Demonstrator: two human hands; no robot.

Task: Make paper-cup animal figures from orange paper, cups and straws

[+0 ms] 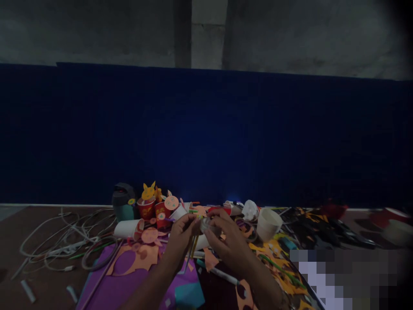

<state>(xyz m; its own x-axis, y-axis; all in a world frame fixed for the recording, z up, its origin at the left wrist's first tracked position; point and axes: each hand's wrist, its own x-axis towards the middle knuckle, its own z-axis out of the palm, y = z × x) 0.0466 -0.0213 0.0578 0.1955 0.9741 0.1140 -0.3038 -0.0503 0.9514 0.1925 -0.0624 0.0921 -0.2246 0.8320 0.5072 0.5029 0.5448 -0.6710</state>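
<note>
My right hand is closed around a small roll of clear tape. Right beside it, my left hand pinches a bundle of thin yellowish strips that hang down between the two hands. Their exact kind is too dim to make out. Just above the fingertips shows a peach paper cutout, partly hidden by the hands. Under my left forearm lies purple craft sheet, with a peach paper sheet with holes cut in it on top.
Red paper cups with animal-face cutouts stand behind on the left, near a dark teal container. A white cup lies tipped over. Tangled white cables spread left. A white cup and yellow paper scraps sit right.
</note>
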